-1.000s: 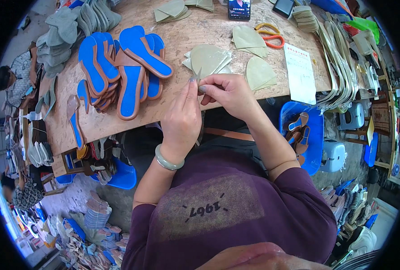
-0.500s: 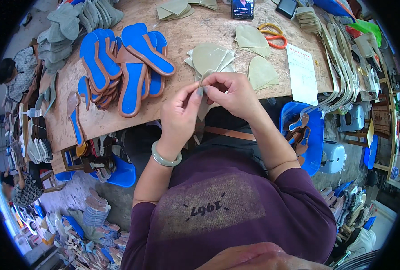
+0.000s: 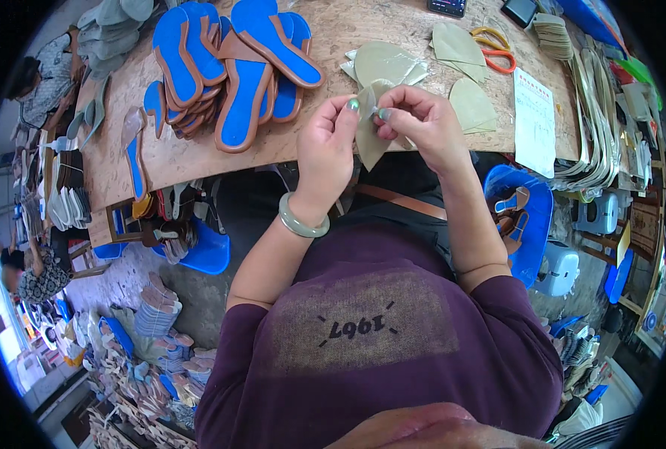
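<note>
Over the table's near edge, my left hand [image 3: 328, 146] pinches a thin olive-beige shoe-upper piece [image 3: 368, 146] between thumb and fingers. The piece hangs with its pointed end down. My right hand [image 3: 428, 127] is closed in a pinch at the piece's right side, where a small whitish bit shows at the fingertips; I cannot make out what it is. Just beyond my hands lies a fanned stack of similar upper pieces [image 3: 387, 63], some with shiny film. More rounded pieces [image 3: 472, 105] lie to the right, with another small pile [image 3: 456, 46] behind them.
Blue insoles with brown rims [image 3: 237, 112] are heaped at left on the wooden table [image 3: 284, 142]. Orange-handled scissors [image 3: 500, 61], a written paper sheet [image 3: 533, 123] and bundled strips [image 3: 595, 112] lie at right. A blue bin [image 3: 536, 224] stands below. Other people sit at far left.
The upper piece, seen narrow and edge-on before, now faces the view broadside. My hands are slightly farther apart. The whole view has shifted, moving the table up in the picture.
</note>
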The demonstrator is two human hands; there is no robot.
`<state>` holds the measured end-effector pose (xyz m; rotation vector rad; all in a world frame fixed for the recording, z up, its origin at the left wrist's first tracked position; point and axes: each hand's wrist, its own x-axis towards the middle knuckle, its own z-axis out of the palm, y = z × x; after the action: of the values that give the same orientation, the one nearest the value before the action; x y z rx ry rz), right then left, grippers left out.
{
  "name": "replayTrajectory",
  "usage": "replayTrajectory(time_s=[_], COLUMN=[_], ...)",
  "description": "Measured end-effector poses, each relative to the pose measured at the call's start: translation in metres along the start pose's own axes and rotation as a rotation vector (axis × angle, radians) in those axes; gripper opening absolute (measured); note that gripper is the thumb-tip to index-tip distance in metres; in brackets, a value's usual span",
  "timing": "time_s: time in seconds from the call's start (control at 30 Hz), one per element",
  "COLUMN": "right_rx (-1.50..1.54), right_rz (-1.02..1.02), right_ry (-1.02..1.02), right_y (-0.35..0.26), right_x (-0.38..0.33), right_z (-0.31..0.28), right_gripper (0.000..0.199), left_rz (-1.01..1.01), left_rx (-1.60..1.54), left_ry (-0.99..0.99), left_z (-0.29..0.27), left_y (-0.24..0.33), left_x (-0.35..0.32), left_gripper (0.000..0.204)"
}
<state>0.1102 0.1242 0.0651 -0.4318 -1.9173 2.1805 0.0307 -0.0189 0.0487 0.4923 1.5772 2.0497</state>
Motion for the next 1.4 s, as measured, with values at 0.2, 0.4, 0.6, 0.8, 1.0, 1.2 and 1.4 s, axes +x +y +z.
replayTrajectory(time_s=[0.2, 0.4, 0.6, 0.8, 1.0, 1.2, 1.4], right_rx=[-0.192, 0.063, 0.291, -0.219, -0.147, -0.512, -1.444], right_rz=[-0.015, -0.258, -0.508, -0.605, -0.663, -0.075, 0.131], right_ry=[0.007, -0.065, -0.011, 0.076, 0.025, -0.157, 0.219], right_y=[-0.001, 0.005, 0.014, -0.004, 0.005, 0.036, 0.039], right_x=[-0.005, -0.012, -0.017, -0.020, -0.045, -0.082, -0.098], right_z=[0.011, 0.010, 0.013, 0.017, -0.006, -0.081, -0.103], right_gripper=[0.018, 0.019, 0.022, 0.021, 0.029, 0.025, 0.026], left_rz=[0.758, 0.442, -0.107, 0.181, 0.085, 0.041, -0.039], left_rx=[0.795, 0.437, -0.394, -0.034, -0.276, -0.225, -0.305], left_ry=[-0.006, -0.020, 0.005, -0.099, 0.103, 0.039, -0.063], left_z=[0.001, 0.000, 0.006, 0.012, -0.026, -0.038, -0.016], left_y=[0.002, 0.002, 0.022, 0.020, 0.023, 0.043, 0.020], left_x=[-0.006, -0.013, -0.003, -0.013, 0.023, 0.028, 0.020], left_gripper=[0.012, 0.013, 0.025, 0.031, 0.021, 0.026, 0.028])
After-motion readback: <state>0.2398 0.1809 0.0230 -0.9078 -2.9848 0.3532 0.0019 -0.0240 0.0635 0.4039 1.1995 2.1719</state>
